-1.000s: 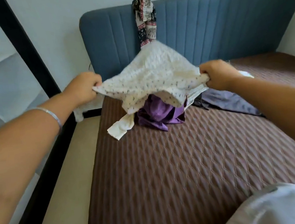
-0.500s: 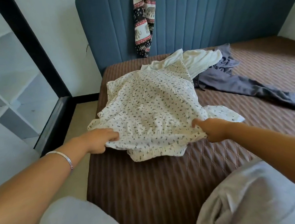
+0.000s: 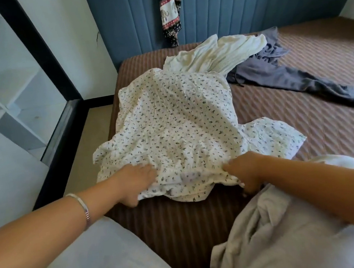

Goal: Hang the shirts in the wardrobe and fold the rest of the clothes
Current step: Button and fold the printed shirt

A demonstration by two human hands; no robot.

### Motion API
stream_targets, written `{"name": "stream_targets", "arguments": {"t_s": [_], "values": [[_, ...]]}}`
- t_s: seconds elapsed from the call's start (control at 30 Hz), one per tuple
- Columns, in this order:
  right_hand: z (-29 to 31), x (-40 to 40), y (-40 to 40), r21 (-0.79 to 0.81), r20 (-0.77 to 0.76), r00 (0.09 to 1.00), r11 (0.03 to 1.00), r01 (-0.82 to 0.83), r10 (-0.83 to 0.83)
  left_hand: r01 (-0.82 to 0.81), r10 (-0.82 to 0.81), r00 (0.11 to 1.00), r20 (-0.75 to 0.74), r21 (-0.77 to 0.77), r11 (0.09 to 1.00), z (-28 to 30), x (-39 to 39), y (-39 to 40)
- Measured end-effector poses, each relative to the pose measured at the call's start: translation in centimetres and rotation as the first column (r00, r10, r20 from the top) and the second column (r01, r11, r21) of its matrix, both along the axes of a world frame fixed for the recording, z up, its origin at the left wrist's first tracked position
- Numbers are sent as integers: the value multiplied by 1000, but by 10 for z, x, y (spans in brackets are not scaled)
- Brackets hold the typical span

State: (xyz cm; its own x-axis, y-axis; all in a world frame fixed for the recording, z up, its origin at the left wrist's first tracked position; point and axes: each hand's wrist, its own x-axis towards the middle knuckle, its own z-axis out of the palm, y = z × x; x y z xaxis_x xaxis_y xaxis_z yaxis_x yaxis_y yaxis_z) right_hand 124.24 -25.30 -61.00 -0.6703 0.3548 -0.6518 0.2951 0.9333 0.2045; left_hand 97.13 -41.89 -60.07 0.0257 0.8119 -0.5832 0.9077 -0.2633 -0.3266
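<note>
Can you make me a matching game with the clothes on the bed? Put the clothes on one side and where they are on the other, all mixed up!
Clothes:
1. Dotted white garment
2. Plain cream garment
3. Grey garment
4. Elephant-print cloth

Places:
A. Hanging on the blue headboard
B. Far right on the bed
C. Under both hands
D. Behind the dotted one

Pairs: 1-C, 2-D, 3-B, 4-A

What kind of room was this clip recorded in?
Most likely a bedroom: a bed with a brown quilted cover, a blue padded headboard and white wardrobe shelves beside it.
</note>
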Motion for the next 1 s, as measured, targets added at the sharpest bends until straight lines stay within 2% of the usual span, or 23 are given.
{"name": "stream_targets", "arguments": {"t_s": [0.07, 0.1, 0.17, 0.23, 0.3, 0.37, 0.4, 0.43, 0.47, 0.5, 0.57, 0.6, 0.63, 0.67, 0.7, 0.73, 0.77, 0.8, 0.83, 0.87, 0.9, 0.97, 1.0], "values": [[-6, 0, -6, -12, -261, 951, 984, -175, 166, 263, -295, 949, 109, 239, 935, -17, 1, -13], [-9, -1, -6, 13, -362, 898, 964, -264, 251, 337, -399, 905, 146, 323, 884, -23, 0, -17], [-8, -8, -5, 22, -457, 845, 954, -300, 276, 362, -456, 863, 217, 364, 858, -29, -2, -21], [-3, -13, -5, -119, -481, 875, 985, -125, 53, 166, -269, 879, 394, 276, 947, -24, -3, -23], [5, -16, 0, -300, -491, 844, 951, 71, -218, -164, 73, 802, 593, 102, 981, -13, -8, -19], [10, -16, 12, -510, -467, 737, 830, 228, -489, -412, 309, 593, 744, -49, 910, 0, -16, -10], [14, -15, 18, -617, -393, 692, 732, 290, -606, -490, 409, 460, 788, -159, 857, 6, -21, -5], [15, -12, 23, -683, -267, 704, 645, 344, -658, -507, 506, 368, 780, -287, 813, 12, -24, -3], [14, -9, 24, -690, -108, 764, 601, 403, -637, -471, 593, 376, 712, -404, 784, 16, -25, -2], [11, -6, 22, -657, 69, 819, 592, 467, -570, -415, 651, 475, 593, -501, 759, 18, -23, -2], [2, -2, 17, -608, 330, 836, 578, 544, -439, -369, 675, 681, 284, -664, 651, 11, -15, -4], [2, -2, 17, -633, 383, 816, 521, 573, -433, -387, 663, 729, 172, -694, 607, 6, -10, -3], [5, -2, 19, -676, 382, 794, 443, 589, -473, -419, 653, 748, 119, -678, 604, 1, -6, 0], [11, -2, 24, -716, 324, 771, 391, 578, -549, -446, 639, 758, 132, -611, 655, -1, -2, 3], [17, 0, 35, -734, 198, 724, 389, 556, -661, -449, 595, 778, 201, -484, 751, -2, 1, 10], [21, 3, 47, -707, 26, 646, 443, 552, -763, -443, 524, 796, 303, -299, 845, -2, 4, 18], [21, 7, 64, -618, -164, 560, 527, 583, -812, -444, 441, 795, 418, -95, 891, -2, 7, 26], [20, 15, 79, -467, -348, 495, 605, 645, -796, -457, 353, 770, 532, 74, 886, -3, 15, 36], [15, 23, 92, -306, -458, 462, 622, 720, -760, -481, 271, 732, 624, 192, 855, -4, 24, 44], [7, 33, 102, -208, -484, 429, 577, 790, -763, -494, 206, 702, 682, 258, 830, -6, 35, 53], [3, 41, 106, -189, -448, 371, 491, 850, -814, -496, 164, 686, 709, 290, 819, -9, 48, 61], [-9, 52, 116, -304, -333, 180, 286, 909, -926, -477, 114, 681, 724, 320, 819, -22, 79, 80], [-13, 54, 117, -335, -287, 125, 221, 916, -950, -477, 106, 681, 724, 329, 815, -28, 95, 87]]}}
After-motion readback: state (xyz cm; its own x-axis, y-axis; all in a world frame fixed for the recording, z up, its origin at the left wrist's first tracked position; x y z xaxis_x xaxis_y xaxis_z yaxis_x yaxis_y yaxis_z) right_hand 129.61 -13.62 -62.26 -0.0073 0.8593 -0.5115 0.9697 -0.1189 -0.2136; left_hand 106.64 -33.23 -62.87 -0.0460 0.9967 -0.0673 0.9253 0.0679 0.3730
